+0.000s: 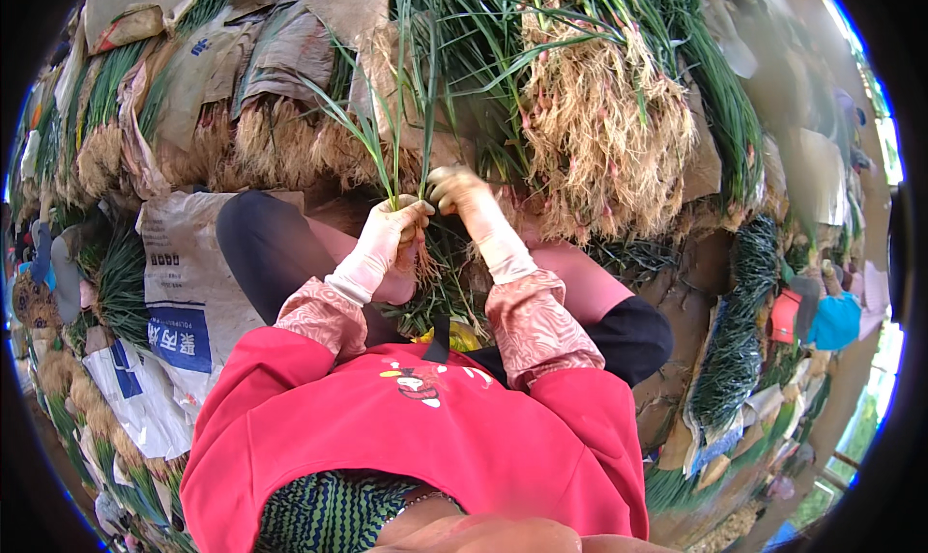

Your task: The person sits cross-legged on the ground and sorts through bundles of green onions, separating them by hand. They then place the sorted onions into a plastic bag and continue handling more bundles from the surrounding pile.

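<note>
My left hand [395, 223], in a pale glove, is closed on a few green onion plants [383, 163]; their long leaves stand up above it and their roots hang below. Just to its right, my right hand [458, 190], also gloved, is raised beside the stems with its fingers curled; whether it grips a leaf or root cannot be told. Beyond my right hand lies a large heap of green onions with tan, tangled roots [609, 125]. Loose green leaves [442, 292] lie between my legs, below the hands.
Rows of rooted onion bundles [275, 140], partly under sheets of sacking [286, 53], run across the far side. A printed woven sack [181, 285] lies at my left. A pile of dark green leaves [732, 343] is at my right. Other people sit at both far sides.
</note>
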Motion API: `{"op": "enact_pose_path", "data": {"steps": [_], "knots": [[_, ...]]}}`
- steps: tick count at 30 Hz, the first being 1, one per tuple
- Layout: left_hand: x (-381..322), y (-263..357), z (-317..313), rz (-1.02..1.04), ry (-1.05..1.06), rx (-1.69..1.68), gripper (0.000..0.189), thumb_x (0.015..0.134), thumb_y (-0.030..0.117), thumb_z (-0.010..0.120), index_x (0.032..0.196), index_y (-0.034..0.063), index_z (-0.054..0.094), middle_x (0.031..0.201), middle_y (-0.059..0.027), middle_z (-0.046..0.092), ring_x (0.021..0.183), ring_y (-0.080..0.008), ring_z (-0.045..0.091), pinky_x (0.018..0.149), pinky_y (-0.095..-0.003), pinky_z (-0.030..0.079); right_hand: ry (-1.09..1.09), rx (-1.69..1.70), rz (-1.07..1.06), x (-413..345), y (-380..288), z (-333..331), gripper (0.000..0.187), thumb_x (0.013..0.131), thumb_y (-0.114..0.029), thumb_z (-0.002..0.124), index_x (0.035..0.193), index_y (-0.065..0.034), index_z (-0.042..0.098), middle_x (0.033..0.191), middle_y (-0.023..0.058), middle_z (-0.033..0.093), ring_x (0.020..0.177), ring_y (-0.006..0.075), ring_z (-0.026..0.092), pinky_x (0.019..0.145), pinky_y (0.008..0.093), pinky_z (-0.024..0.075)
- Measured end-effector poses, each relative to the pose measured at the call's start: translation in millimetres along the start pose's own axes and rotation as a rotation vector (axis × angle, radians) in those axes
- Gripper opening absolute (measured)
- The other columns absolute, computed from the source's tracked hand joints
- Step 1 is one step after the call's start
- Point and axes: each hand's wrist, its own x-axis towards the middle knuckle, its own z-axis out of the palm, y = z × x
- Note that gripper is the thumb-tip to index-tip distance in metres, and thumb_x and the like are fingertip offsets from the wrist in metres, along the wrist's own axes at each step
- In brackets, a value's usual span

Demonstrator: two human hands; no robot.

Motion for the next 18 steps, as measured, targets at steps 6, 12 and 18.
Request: {"op": "enact_pose_path", "data": {"steps": [6,12,18], "knots": [[8,-12,-1,0.067,0.084,0.087,0.01,0.089,0.012,0.061,0.086,0.0029,0.061,0.064,-0.0029,0.059,0.044,-0.0064,0.048,0.038,-0.0171,0.03,0.107,-1.055,-0.459,7,7,22,0.027,0.086,-0.033,0.059,0.077,-0.0073,0.058,0.075,0.0149,0.062,0.071,0.0355,0.06,0.061,0.0422,0.0459],[-20,0,12,0.068,-0.084,0.023,0.012,0.092,0.011,0.058,0.089,0.0005,0.064,0.066,-0.0021,0.06,0.044,-0.0035,0.049,0.037,-0.0155,0.031,0.341,-0.021,-0.148,2,49,-2,0.014,0.087,-0.015,0.059,0.077,-0.006,0.063,0.068,0.0073,0.063,0.058,0.0199,0.057,0.057,0.0308,0.0457],[-43,21,-7,0.18,-0.032,-0.125,0.022,0.094,0.016,0.056,0.106,-0.0018,0.059,0.07,0.0016,0.055,0.049,-0.0032,0.047,0.043,-0.0168,0.037,-0.755,-1.405,0.146,-19,30,-49,0.044,0.085,-0.045,0.051,0.093,-0.005,0.068,0.092,0.0202,0.067,0.087,0.0354,0.065,0.077,0.0444,0.0511]]}}
